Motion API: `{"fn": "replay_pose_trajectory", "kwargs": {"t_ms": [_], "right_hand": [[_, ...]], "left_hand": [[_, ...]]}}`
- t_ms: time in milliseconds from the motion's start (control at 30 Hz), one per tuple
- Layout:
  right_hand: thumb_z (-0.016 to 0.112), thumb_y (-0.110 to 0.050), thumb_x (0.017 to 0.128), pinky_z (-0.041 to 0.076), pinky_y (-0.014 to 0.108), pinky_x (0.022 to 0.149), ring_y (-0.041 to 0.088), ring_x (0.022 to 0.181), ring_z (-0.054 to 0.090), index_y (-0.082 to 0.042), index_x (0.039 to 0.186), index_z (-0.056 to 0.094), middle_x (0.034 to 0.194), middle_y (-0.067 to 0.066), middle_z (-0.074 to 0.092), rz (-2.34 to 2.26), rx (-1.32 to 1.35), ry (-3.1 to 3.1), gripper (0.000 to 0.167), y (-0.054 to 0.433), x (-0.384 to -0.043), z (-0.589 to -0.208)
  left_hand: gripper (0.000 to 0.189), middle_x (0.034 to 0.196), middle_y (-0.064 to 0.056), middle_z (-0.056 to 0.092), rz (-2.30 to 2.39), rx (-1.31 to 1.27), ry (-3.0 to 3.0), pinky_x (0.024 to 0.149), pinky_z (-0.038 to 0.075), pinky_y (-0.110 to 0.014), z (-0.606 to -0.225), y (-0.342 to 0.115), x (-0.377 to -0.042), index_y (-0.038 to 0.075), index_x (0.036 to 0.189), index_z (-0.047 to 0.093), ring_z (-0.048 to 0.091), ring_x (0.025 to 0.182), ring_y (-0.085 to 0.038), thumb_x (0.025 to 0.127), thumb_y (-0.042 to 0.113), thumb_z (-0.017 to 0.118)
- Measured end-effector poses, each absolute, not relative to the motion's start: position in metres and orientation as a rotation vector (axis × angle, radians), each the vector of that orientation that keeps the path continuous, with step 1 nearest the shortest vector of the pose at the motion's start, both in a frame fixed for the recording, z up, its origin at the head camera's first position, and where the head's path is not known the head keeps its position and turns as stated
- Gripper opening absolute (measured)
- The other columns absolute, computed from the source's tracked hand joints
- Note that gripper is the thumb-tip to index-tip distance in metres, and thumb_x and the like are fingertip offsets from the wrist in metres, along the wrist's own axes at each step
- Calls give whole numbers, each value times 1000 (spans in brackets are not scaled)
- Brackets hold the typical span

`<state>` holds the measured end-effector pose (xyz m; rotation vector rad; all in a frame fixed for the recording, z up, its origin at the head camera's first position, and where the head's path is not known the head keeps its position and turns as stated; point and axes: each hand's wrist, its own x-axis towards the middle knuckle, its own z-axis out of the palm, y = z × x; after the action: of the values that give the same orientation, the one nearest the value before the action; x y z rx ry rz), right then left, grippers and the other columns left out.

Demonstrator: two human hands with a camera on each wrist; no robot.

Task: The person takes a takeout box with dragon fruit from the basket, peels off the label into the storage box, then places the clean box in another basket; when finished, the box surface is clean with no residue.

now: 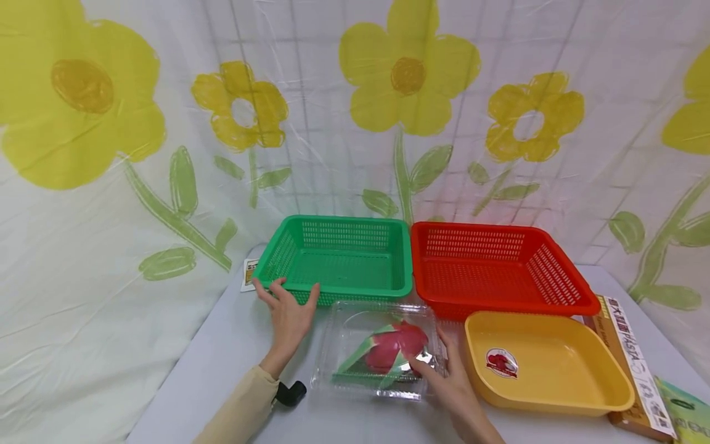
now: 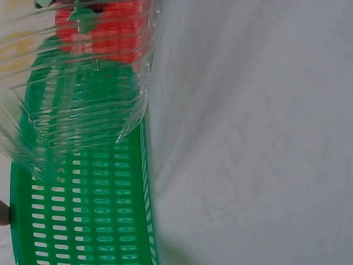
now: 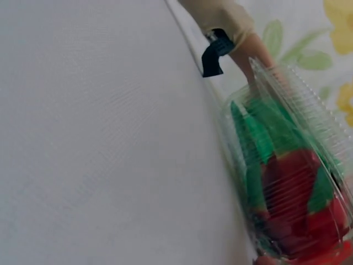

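A clear plastic clamshell box (image 1: 344, 327) lies at the middle of the table with a red and green toy dragon fruit (image 1: 395, 348) inside. My right hand (image 1: 452, 379) grips the box at its right side, thumb over the lid and fingers along the edge. Behind the box stands a green slotted basket (image 1: 355, 291). At that basket's front left rim is my left hand (image 1: 291, 320), its fingers spread and holding nothing. In the left wrist view one fingertip (image 2: 3, 214) shows right at the basket's rim. The right wrist view shows the toy dragon fruit (image 3: 292, 182) through the plastic.
A red slotted basket (image 1: 499, 303) stands right of the green one. In front of it sits a yellow basin (image 1: 554, 357) with a round fruit sticker (image 1: 501, 362). Further right lie a pasta box (image 1: 632, 364) and a green packet (image 1: 688, 410). A flowered curtain (image 1: 333, 172) hangs behind.
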<state>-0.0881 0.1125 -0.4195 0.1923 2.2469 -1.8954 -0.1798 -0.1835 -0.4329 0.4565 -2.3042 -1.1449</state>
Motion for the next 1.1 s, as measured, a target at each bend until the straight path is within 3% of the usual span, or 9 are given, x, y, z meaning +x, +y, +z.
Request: {"fn": "replay_pose_trajectory", "kwargs": {"t_ms": [200, 500, 633, 867, 1100], "right_hand": [[74, -30, 88, 49, 47, 88, 42, 126, 35, -23, 157, 21, 149, 25, 28, -2012, 247, 2160, 88, 112, -86, -424], [70, -25, 92, 52, 51, 87, 47, 122, 38, -21, 158, 18, 146, 33, 23, -2084, 280, 2047, 84, 113, -88, -423], [68, -28, 93, 55, 46, 85, 41, 114, 48, -20, 158, 18, 142, 33, 28, -2080, 308, 1991, 83, 116, -91, -421], [60, -27, 98, 54, 48, 84, 35, 109, 54, -19, 158, 19, 140, 29, 35, -2093, 301, 1949, 73, 121, -93, -418], [47, -18, 101, 55, 41, 72, 27, 91, 61, -15, 155, 28, 131, 26, 50, -2147, 317, 1985, 58, 123, -89, -416]], "left_hand": [[74, 157, -19, -24, -1150, 450, -2299, 57, 40, -37, -432, -184, -181, 2, 128, 32, 51, 70, -35, 87, 51, 68], [75, 157, -20, -23, -1164, 446, -2292, 57, 39, -36, -432, -185, -180, 1, 129, 33, 49, 67, -34, 87, 51, 69], [75, 157, -19, -23, -1172, 442, -2291, 55, 38, -35, -432, -186, -180, 0, 129, 33, 48, 65, -33, 87, 51, 69], [73, 157, -20, -22, -1159, 435, -2298, 54, 37, -35, -432, -186, -179, 0, 126, 33, 49, 69, -35, 88, 51, 68], [74, 157, -19, -23, -1165, 430, -2305, 53, 38, -35, -432, -186, -179, 1, 126, 33, 48, 67, -34, 88, 52, 68]]}}
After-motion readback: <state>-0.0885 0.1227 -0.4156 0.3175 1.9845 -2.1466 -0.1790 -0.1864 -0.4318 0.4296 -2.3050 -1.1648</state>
